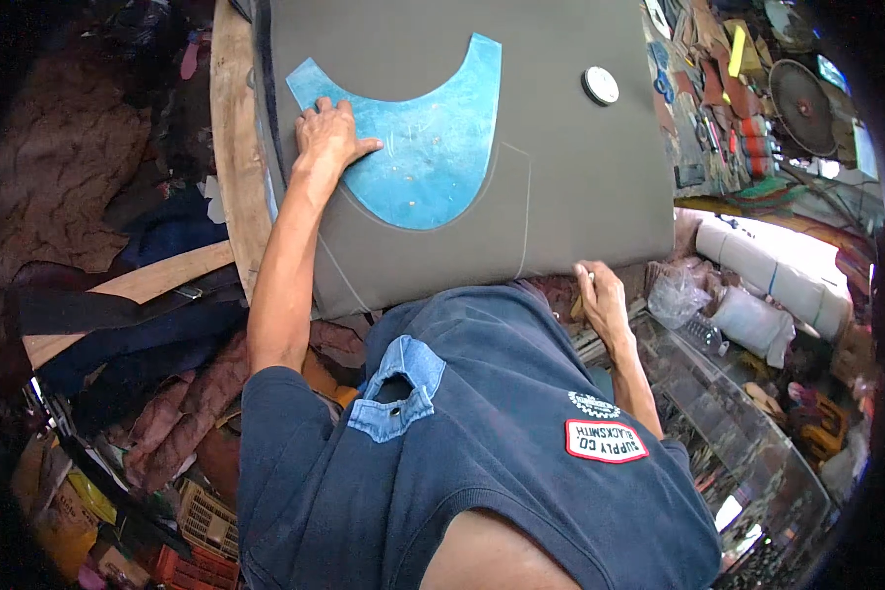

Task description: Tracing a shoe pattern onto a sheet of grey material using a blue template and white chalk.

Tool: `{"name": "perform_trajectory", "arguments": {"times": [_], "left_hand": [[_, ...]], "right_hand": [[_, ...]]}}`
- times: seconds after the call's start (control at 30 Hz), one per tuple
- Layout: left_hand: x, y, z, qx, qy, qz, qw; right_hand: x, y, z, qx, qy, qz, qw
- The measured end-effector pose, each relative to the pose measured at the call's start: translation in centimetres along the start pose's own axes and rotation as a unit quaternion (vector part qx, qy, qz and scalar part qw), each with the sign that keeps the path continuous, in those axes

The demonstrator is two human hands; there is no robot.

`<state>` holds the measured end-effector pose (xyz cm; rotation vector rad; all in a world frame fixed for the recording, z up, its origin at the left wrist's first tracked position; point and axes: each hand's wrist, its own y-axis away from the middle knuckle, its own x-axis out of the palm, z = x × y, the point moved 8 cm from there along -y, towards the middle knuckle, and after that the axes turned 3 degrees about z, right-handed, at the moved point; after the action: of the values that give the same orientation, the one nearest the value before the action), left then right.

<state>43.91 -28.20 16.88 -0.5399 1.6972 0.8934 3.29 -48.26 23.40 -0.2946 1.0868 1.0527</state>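
Observation:
A blue crescent-shaped flat piece [423, 147], scuffed with pale marks, lies on a dark grey sheet [590, 187] that covers the tabletop. My left hand [329, 136] rests flat on its left arm, fingers spread and thumb stretched to the right. Thin white lines are drawn on the sheet, to the right of the blue piece and below it. Just off the sheet's near edge is my right hand [602, 295], fingers curled together in a pinch. A small pale tip shows at its fingers, too little to name. Toward the far right of the sheet sits a round white-topped tin [600, 86].
Blue-handled scissors [663, 85], scraps and tools crowd a surface at the right. White wrapped rolls [772, 265] and plastic bags [678, 295] lie below them. A wooden board [234, 128] borders the sheet's left side; dark and brown material [64, 167] is heaped beyond.

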Motion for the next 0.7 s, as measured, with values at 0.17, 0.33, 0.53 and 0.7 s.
{"name": "perform_trajectory", "arguments": {"times": [0.17, 0.33, 0.53, 0.7], "left_hand": [[0.2, 0.5, 0.4, -0.037, -0.01, -0.04, 0.998], [0.2, 0.0, -0.2, -0.051, 0.008, 0.011, 0.999], [0.6, 0.9, 0.3, -0.079, 0.069, -0.014, 0.994], [0.4, 0.5, 0.4, -0.098, 0.055, -0.004, 0.994]], "right_hand": [[-0.6, -8.1, 7.5, -0.119, -0.034, -0.06, 0.991], [1.8, -16.7, 16.4, -0.164, -0.164, 0.037, 0.972], [6.0, -24.6, 24.9, -0.181, -0.334, 0.148, 0.913], [11.3, -30.6, 29.9, -0.177, -0.454, 0.222, 0.844]]}}
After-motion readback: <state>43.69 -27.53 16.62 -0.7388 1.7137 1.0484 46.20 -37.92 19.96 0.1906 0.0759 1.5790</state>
